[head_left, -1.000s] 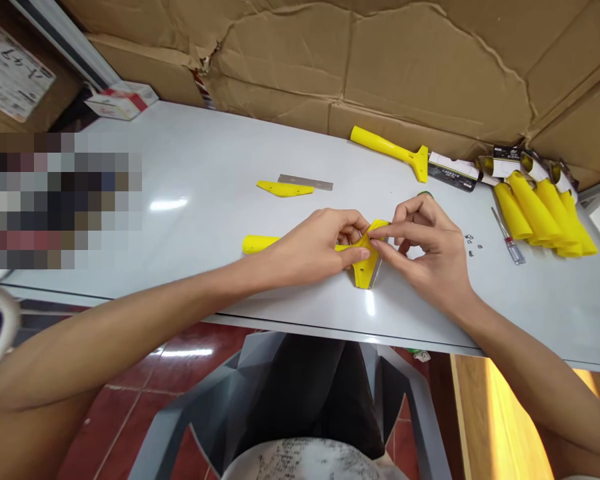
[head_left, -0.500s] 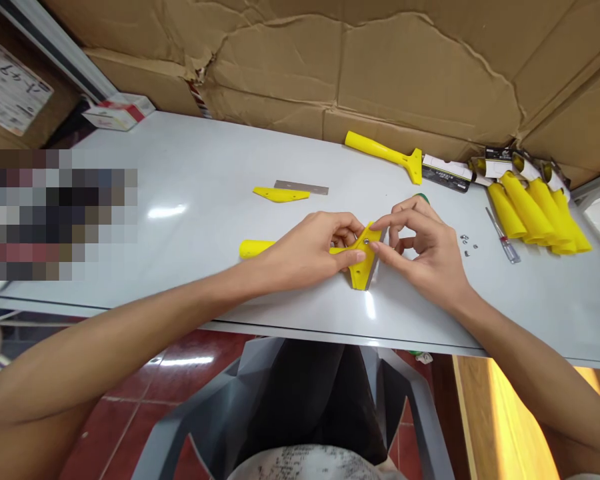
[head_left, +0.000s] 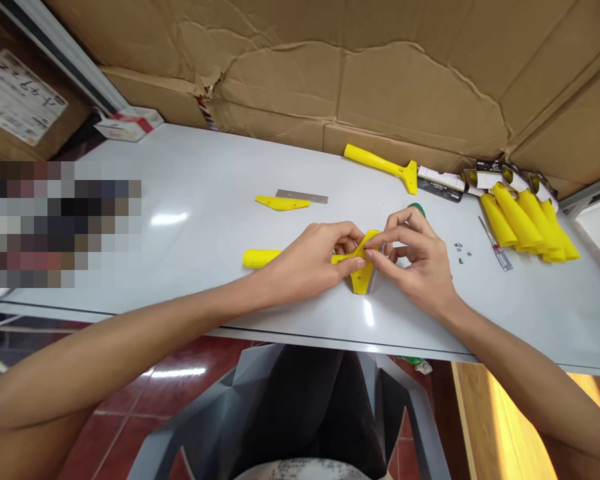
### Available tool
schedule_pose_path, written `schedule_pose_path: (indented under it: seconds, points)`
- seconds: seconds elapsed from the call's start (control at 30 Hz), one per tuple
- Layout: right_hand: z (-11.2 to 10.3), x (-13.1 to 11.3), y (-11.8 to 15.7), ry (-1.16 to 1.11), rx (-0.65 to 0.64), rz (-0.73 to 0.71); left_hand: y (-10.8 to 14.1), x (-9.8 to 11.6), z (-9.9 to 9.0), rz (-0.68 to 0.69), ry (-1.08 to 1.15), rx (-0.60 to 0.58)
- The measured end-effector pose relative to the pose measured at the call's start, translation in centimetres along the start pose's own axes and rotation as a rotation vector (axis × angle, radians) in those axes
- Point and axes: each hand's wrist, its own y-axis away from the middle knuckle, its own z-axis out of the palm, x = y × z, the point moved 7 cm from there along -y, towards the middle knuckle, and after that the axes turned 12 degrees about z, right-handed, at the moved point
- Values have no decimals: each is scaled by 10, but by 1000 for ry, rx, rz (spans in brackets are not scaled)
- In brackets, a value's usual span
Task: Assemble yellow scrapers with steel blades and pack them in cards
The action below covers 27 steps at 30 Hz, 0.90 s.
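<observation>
My left hand [head_left: 313, 259] is closed round the neck of a yellow scraper [head_left: 261, 258], its thumb on top near the head. The scraper's handle points left, and a grey blade edge [head_left: 371, 283] shows along the right side of its head. My right hand [head_left: 423, 257] pinches thumb and index finger over the upper hole of the head, on a small screw that the fingertips now hide. The lower hole of the head is visible. Beyond the hands lie a loose yellow scraper plate [head_left: 283, 202] and a loose metal blade [head_left: 305, 197].
Several small metal screws or nuts [head_left: 460, 252] and a screwdriver [head_left: 497, 248] lie right of my right hand. Packaged yellow scrapers [head_left: 525, 217] and another yellow scraper [head_left: 380, 164] lie at the back. A green round object [head_left: 419, 209] is partly behind my right hand.
My right thumb and index finger have moved slightly left onto the screw at the upper hole, which showed before. The left hand keeps its grip; the view has shifted a little.
</observation>
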Motion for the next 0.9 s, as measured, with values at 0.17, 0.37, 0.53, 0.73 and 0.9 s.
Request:
schedule_pose_path:
  seconds: [0.17, 0.37, 0.53, 0.73, 0.9]
  points:
    - [-1, 1, -1, -2, 1, 8, 1, -1, 0, -7, 3, -2]
    - [2, 7, -1, -115, -26, 99, 2, 0, 1, 11, -43, 15]
    - [4, 19, -4, -298, -48, 214, 3, 5, 0, 81, -124, 76]
    - [-2, 11, -4, -192, -14, 197, 6, 10, 3, 133, -188, 91]
    - [-6, -2, -1, -120, 48, 105, 7, 12, 6, 142, -302, 77]
